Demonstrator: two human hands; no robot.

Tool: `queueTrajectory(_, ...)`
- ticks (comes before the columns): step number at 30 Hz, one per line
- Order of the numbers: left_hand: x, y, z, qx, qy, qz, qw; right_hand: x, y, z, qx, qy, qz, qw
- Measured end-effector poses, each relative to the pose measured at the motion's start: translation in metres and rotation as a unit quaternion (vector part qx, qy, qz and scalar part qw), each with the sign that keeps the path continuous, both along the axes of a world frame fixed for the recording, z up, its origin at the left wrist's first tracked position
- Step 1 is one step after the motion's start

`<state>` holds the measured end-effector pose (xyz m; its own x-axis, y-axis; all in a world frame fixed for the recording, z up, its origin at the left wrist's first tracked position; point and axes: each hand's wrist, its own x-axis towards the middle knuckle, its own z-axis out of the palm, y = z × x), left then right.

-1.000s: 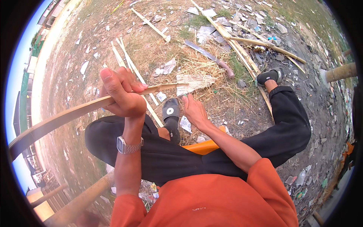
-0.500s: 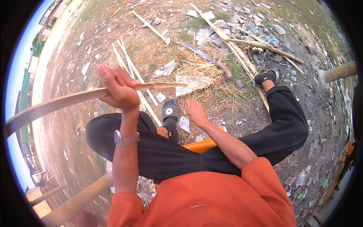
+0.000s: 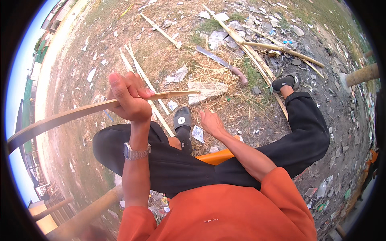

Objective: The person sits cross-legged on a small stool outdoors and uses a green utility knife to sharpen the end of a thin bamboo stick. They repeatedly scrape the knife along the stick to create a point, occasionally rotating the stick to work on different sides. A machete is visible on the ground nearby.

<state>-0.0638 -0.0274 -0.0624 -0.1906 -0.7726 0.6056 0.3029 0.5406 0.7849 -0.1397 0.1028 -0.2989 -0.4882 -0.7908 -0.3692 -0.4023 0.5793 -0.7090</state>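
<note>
My left hand [image 3: 130, 98] is closed around a long bamboo strip [image 3: 72, 113], held up level above my left knee. One end of the strip runs off past the left rim of the view, bending with the lens. Its thin pointed end lies to the right of my fist, over the ground. My right hand [image 3: 212, 123] hovers below that tip, apart from it, fingers loosely bent and nothing visible in them. A large knife [image 3: 217, 60] with a brown handle lies on the ground ahead, beside a pile of straw-like shavings [image 3: 213, 74] and a flat pale scrap [image 3: 207, 90].
Split bamboo strips [image 3: 140, 72] lie ahead on the left, another strip [image 3: 161, 30] beyond them. Longer bamboo poles [image 3: 257, 60] stretch toward my right foot [image 3: 286, 82]. Orange plastic [image 3: 215, 156] shows between my legs. Thick poles [image 3: 362, 75] flank me; litter covers the ground.
My left hand and the strip have shifted slightly down and right in view. The fingers of my right hand have drawn in a little from their stretched pose.
</note>
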Motion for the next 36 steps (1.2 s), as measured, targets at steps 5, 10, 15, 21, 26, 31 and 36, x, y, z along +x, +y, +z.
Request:
queueTrajectory(5, 0.009, -0.006, -0.002, -0.006, -0.046, -0.098, 0.994, 0.006, -0.019, 0.038, -0.055, -0.042, -0.055, 0.996)
queueTrajectory(10, 0.013, -0.012, -0.006, 0.024, -0.04, -0.088, 0.995, 0.002, -0.011, 0.034, -0.044, -0.06, -0.074, 0.994)
queueTrajectory(15, 0.01, -0.012, 0.002, 0.024, -0.014, 0.009, 1.0, 0.012, -0.004, 0.034, -0.106, -0.058, -0.08, 0.989)
queueTrajectory(21, 0.002, -0.004, -0.002, 0.006, -0.025, -0.017, 1.0, 0.011, -0.019, 0.068, -0.294, -0.111, -0.114, 0.942)
queueTrajectory(26, 0.002, 0.004, -0.003, 0.012, -0.024, -0.029, 0.999, 0.02, -0.031, 0.105, -0.24, -0.134, -0.072, 0.959)
queueTrajectory(31, 0.003, 0.005, -0.005, 0.001, -0.016, -0.039, 0.999, 0.018, -0.028, 0.088, -0.202, -0.12, -0.058, 0.97)
queueTrajectory(36, 0.002, 0.005, -0.007, 0.01, -0.01, -0.035, 0.999, 0.021, -0.028, 0.084, -0.172, -0.101, -0.051, 0.979)
